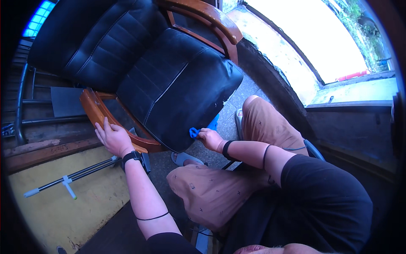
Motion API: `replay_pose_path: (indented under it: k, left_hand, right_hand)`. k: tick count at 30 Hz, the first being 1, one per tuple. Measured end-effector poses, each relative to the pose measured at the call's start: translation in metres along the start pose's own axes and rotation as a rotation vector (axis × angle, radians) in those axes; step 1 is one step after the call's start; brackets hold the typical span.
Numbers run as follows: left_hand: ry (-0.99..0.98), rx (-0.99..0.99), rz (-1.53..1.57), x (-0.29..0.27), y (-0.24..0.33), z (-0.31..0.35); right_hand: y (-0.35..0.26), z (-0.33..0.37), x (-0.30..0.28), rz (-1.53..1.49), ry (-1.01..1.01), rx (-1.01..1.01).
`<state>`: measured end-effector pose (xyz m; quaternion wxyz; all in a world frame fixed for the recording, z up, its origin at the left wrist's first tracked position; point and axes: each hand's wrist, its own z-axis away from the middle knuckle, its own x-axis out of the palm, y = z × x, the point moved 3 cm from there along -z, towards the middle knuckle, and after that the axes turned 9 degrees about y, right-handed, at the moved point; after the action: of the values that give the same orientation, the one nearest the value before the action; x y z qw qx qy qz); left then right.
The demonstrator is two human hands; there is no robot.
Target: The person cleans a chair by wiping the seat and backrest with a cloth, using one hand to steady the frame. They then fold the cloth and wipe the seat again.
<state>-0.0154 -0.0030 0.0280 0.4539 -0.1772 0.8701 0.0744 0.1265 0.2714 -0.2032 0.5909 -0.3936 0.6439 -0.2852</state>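
Note:
A black padded armchair [177, 80] with wooden arms stands in front of me. My left hand [113, 137] lies on its near wooden armrest [96, 111], fingers stretched out along the wood. At the front edge of the seat, my right hand [209, 138] grips a bunched blue cloth [194, 133]. Part of the cloth touches or hovers just over the black seat; I cannot tell which. Something blue [214, 122] also shows below the seat edge, partly hidden. The seat covering is worn and chipped along its front right edge.
A metal rod stand with white fittings [67, 181] lies on a yellowish board [97, 186] at the left. Behind it is a metal frame [21, 106] with a grey panel [67, 101]. A bright window [313, 42] fills the upper right. My legs and slippers are below the seat.

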Motion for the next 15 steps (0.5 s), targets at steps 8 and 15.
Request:
replay_pose_path:
  k: [8, 15]
  left_hand:
    - [-0.016, -0.019, -0.001, -0.004, -0.008, 0.001]
    - [-0.012, -0.026, 0.009, -0.007, -0.004, 0.001]
  right_hand:
    - [-0.026, -0.002, -0.008, -0.277, 0.234, 0.426]
    - [0.041, -0.074, -0.1, 0.016, 0.785, 0.568]
